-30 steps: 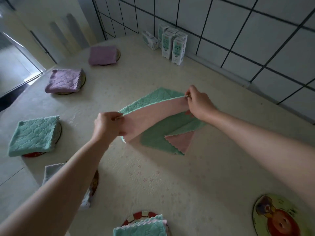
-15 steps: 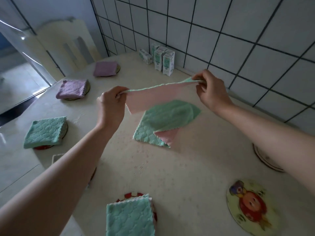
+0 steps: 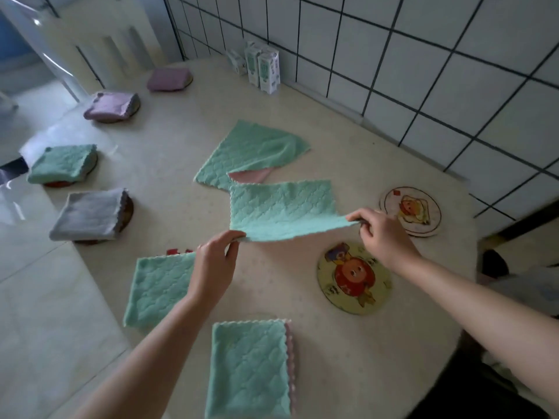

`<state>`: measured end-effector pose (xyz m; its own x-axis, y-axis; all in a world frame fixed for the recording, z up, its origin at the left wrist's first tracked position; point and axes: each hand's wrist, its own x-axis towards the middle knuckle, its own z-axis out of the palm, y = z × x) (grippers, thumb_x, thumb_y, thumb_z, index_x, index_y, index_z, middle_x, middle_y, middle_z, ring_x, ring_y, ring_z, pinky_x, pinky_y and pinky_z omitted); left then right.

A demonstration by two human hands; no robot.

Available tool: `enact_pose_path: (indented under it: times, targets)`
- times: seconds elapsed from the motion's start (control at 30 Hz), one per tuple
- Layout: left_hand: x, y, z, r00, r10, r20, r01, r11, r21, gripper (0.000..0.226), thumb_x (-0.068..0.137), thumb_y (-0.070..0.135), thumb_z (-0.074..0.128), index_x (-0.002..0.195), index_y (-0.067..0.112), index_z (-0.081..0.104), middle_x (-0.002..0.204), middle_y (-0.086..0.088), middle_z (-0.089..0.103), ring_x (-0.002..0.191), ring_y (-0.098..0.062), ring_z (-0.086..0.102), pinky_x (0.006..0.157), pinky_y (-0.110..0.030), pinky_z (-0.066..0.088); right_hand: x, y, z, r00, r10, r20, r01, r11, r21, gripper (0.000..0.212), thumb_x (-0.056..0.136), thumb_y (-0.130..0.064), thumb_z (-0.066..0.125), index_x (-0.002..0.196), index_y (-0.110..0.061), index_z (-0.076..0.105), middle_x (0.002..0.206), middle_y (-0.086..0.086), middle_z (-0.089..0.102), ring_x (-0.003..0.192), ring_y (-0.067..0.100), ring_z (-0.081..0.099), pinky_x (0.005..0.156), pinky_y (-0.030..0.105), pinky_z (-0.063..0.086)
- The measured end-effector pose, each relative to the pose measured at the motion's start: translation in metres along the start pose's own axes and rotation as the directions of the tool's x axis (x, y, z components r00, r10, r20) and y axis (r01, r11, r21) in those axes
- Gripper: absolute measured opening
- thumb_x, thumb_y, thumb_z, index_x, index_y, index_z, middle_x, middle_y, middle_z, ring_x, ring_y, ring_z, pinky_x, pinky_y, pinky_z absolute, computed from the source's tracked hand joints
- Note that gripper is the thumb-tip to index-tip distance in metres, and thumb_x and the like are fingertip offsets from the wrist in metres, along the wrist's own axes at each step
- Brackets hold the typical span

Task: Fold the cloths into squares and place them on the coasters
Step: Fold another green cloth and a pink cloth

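Lifted high a moment ago, the green cloth (image 3: pixel 281 210) now hangs halved over the middle of the desk (image 3: pixel 272 285); left hand (image 3: pixel 216 267) and right hand (image 3: pixel 382 234) keep fingers clamped on its near corners; a second fold likely follows, bare coaster (image 3: pixel 354 278) beside

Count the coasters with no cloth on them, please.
2. The yellow coaster lies beside the right hand; the white coaster sits just beyond it, nearer the tiled wall. Other coasters are partly hidden under folded cloths.
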<state>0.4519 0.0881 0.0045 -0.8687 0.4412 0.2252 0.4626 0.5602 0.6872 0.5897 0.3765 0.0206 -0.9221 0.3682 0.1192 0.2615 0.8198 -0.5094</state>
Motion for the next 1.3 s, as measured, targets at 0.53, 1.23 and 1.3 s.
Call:
enact_pose_path:
  times: [0.53, 1.23, 1.3]
  targets:
    - [-0.101, 0.014, 0.003, 0.976, -0.186, 0.116, 0.181, 0.982, 0.052, 0.02, 0.082, 0.0, 0.068, 0.094, 0.015, 0.075, 0.081, 0.009, 0.071, 0.067, 0.005, 0.063, 0.065, -0.009, 0.047, -0.101, 0.038, 0.008, 0.986, 0.076, 0.146, -0.091, 0.991, 0.097, 0.022, 0.083, -0.005, 0.061, 0.093, -0.024, 0.067, 0.079, -0.006, 0.062, 0.066, 0.0, 0.054, 0.06, 0.009, 0.04]
    - [0.02, -0.058, 0.062, 0.686, -0.722, 0.089, 0.697, 0.616, -0.367, 0.032, 0.086, 0.024, 0.058, 0.056, 0.017, 0.048, 0.052, 0.002, 0.031, 0.056, -0.014, 0.027, 0.051, -0.027, 0.02, 0.082, 0.043, 0.076, 0.857, 0.493, 0.151, -0.51, 0.767, 0.388, 0.012, 0.088, -0.02, 0.064, 0.096, -0.013, 0.068, 0.088, -0.001, 0.07, 0.084, 0.014, 0.066, 0.077, 0.029, 0.055]
    - [0.024, -0.063, 0.067, 0.699, -0.713, 0.052, 0.684, 0.646, -0.339, 0.033, 0.086, 0.027, 0.057, 0.057, 0.016, 0.048, 0.052, 0.002, 0.032, 0.052, -0.013, 0.027, 0.047, -0.024, 0.021, 0.086, 0.046, 0.082, 0.849, 0.508, 0.146, -0.521, 0.76, 0.389, 0.012, 0.089, -0.021, 0.062, 0.097, -0.013, 0.066, 0.087, -0.001, 0.069, 0.082, 0.014, 0.065, 0.075, 0.028, 0.055]
